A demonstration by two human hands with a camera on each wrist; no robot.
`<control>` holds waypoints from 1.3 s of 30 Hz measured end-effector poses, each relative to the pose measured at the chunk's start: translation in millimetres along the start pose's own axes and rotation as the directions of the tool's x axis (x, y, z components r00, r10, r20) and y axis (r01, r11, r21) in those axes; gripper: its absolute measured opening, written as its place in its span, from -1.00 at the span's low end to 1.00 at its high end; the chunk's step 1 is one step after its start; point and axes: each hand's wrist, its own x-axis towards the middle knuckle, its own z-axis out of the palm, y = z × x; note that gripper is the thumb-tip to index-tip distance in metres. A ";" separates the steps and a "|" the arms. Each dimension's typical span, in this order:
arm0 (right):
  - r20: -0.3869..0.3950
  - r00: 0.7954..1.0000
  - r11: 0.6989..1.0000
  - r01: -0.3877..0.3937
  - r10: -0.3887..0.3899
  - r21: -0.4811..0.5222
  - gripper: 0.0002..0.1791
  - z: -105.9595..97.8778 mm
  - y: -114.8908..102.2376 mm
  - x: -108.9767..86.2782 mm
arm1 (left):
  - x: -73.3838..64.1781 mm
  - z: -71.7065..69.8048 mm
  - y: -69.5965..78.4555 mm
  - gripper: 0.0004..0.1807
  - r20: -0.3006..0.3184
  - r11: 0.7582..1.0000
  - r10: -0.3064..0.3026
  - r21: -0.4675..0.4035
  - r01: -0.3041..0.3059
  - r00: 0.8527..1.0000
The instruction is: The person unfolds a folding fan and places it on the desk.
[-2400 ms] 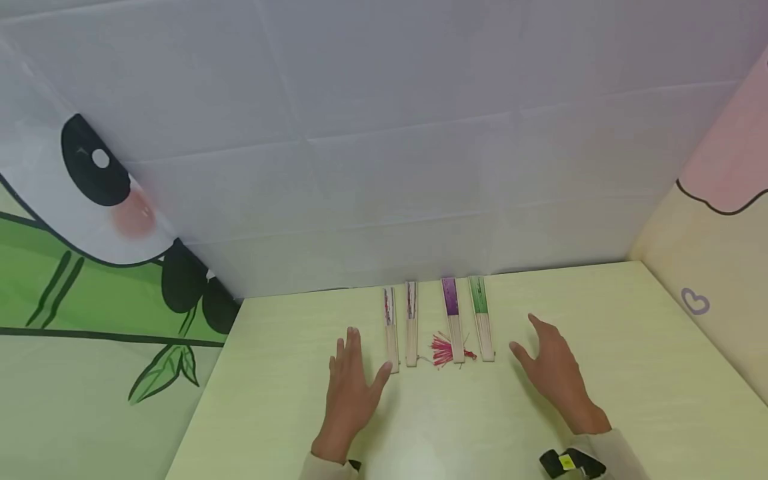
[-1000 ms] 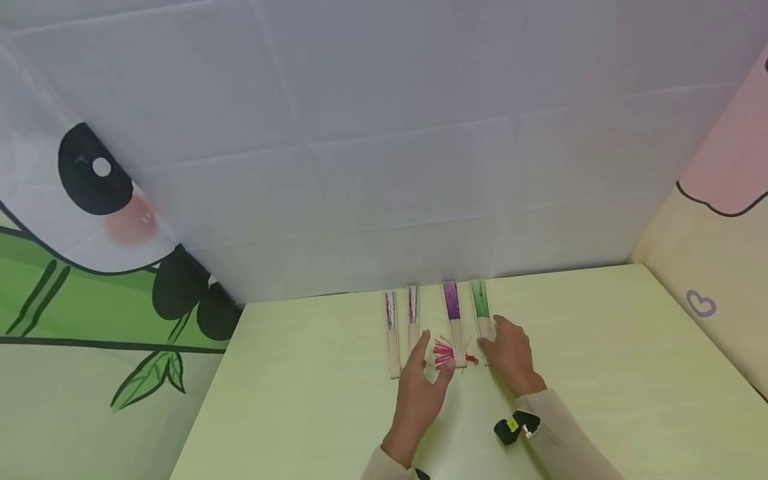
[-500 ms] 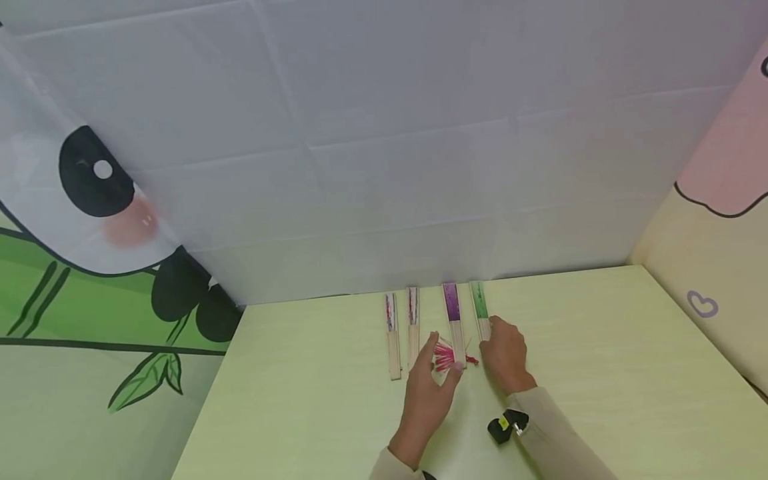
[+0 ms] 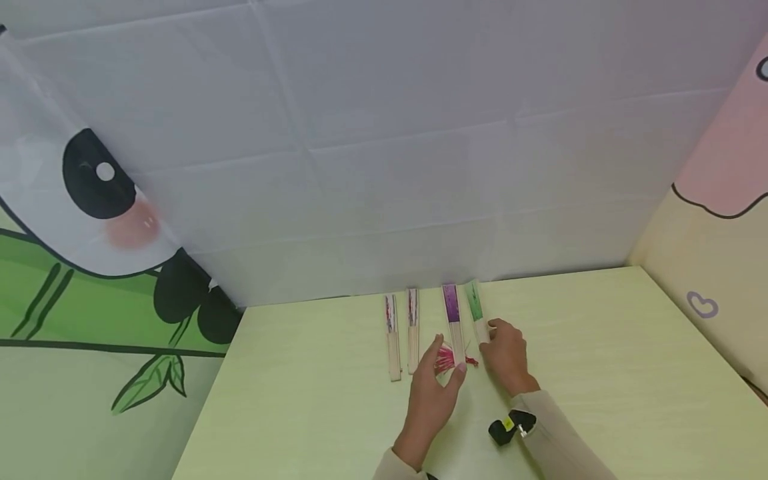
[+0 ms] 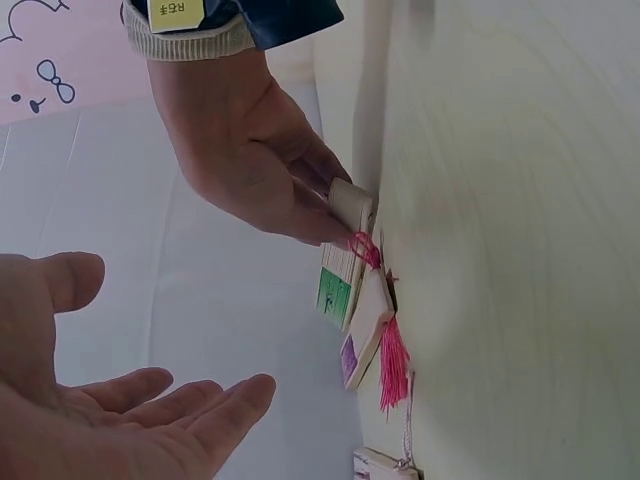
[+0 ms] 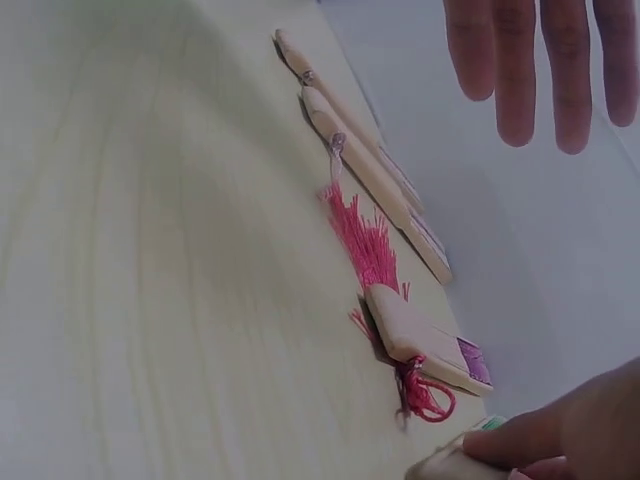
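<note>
Folded fans with pale wooden sticks lie side by side on the table. My right hand [image 4: 507,357] pinches the lower end of the green folding fan [image 4: 474,300], whose top leans slightly left; its end shows between thumb and fingers in the left wrist view. Left of it lies the purple folding fan [image 4: 451,305], with a red cord loop [image 6: 430,398] at its lower end. My left hand [image 4: 429,400] hovers with fingers extended near that end, holding nothing. A pink tassel [image 4: 444,360] pokes out beside the purple fan, partly hidden by the left hand in the head view.
Two more folded fans with whitish patterned tops, one outer [image 4: 393,340] and one inner [image 4: 413,327], lie further left on the pale yellow table [image 4: 288,400]. A grey-white sheet [image 4: 384,167] rises behind the table's back edge. Cartoon-printed walls [image 4: 708,267] stand at the sides.
Both hands have come in: the right moved left onto the green fan and took hold of it, the left moved right towards the purple fan. The green fan's top has just shifted slightly left.
</note>
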 end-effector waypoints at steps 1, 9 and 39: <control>0.006 1.000 1.000 -0.009 0.009 0.005 -0.48 -1.1 -0.2 -0.7 | -0.4 0.4 0.5 -0.29 0.003 1.000 -0.006 -0.015 0.007 1.000; 0.050 0.996 0.995 -0.080 0.077 0.062 -0.46 -14.7 -9.1 -13.9 | 1.6 4.6 2.7 -0.39 -0.002 0.986 -0.015 -0.168 0.015 1.000; 0.187 0.982 0.973 -0.023 -0.022 0.231 -0.51 -34.8 -54.1 -100.6 | -6.7 0.6 -7.7 -0.60 0.085 0.846 -0.245 -0.468 0.256 0.966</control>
